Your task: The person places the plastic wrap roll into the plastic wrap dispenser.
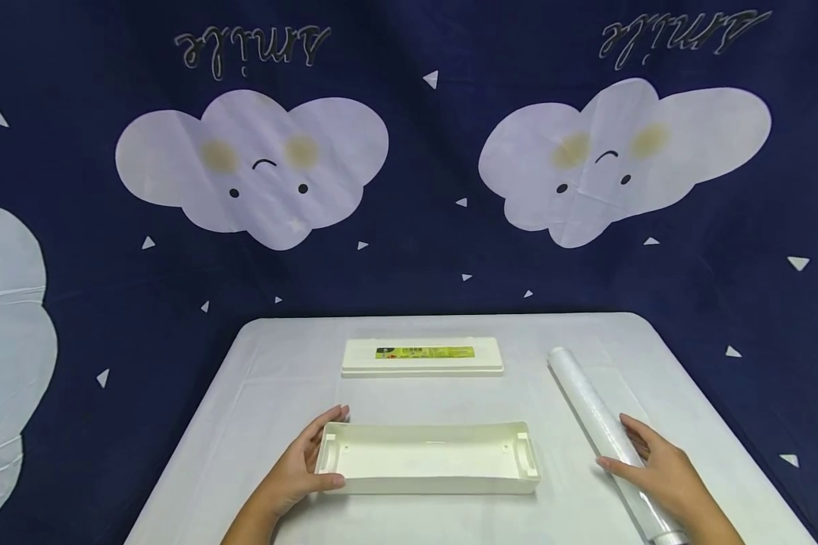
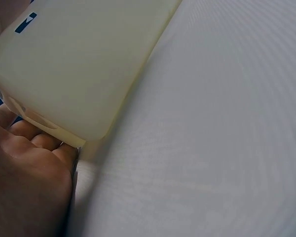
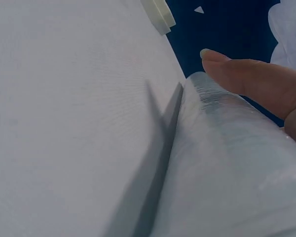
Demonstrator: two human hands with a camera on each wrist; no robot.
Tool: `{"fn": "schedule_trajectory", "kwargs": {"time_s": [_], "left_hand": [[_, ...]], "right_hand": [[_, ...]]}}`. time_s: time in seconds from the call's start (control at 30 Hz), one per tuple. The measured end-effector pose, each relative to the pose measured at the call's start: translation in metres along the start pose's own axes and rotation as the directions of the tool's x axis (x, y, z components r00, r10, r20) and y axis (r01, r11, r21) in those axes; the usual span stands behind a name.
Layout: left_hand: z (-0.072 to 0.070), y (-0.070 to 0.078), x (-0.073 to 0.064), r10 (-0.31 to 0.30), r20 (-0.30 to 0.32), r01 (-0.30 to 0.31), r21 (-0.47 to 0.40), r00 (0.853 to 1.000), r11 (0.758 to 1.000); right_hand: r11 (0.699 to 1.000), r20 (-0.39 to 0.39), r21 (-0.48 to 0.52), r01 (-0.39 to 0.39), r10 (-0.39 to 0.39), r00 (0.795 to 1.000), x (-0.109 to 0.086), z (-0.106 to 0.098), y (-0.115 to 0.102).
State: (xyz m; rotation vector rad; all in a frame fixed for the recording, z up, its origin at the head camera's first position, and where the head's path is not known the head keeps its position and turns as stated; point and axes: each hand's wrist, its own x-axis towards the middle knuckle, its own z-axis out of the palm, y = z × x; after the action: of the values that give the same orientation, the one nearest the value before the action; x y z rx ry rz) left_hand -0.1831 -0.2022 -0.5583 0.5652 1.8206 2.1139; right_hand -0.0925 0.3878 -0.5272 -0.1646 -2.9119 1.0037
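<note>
On the table in the head view lies a long cream plastic box base (image 1: 429, 458), its hollow side up. My left hand (image 1: 300, 465) grips its left end, thumb at the near wall and fingers by the far corner. The left wrist view shows the base's smooth wall (image 2: 89, 64) beside the palm. Over the clear roll of plastic wrap (image 1: 596, 405), at the right, is my right hand (image 1: 664, 469), thumb and fingers spread across it. In the right wrist view the straight thumb (image 3: 259, 84) stands over the wrap. Part of the right fingers is hidden.
A matching cream lid (image 1: 423, 367) with a yellow-green label lies behind the base. The white-covered table (image 1: 279, 378) has rounded far corners. Dark blue cloth (image 1: 423, 265) with clouds and triangles hangs around it.
</note>
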Motion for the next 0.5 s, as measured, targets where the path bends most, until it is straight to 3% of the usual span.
{"fn": "schedule_trajectory", "kwargs": {"time_s": [0.33,0.5], "left_hand": [[-0.0002,-0.0007,-0.0027,0.008,0.008,-0.008,0.005,1.000,1.000],[-0.0009,-0.0018,-0.0018,0.011,0.021,-0.011,0.000,1.000,1.000]], "right_hand": [[0.999,0.019,0.041,-0.019,0.018,1.000,-0.0005,0.0027,0.0010],[1.000,-0.005,0.024,0.014,-0.013,1.000,-0.0021,0.0025,0.0006]]}}
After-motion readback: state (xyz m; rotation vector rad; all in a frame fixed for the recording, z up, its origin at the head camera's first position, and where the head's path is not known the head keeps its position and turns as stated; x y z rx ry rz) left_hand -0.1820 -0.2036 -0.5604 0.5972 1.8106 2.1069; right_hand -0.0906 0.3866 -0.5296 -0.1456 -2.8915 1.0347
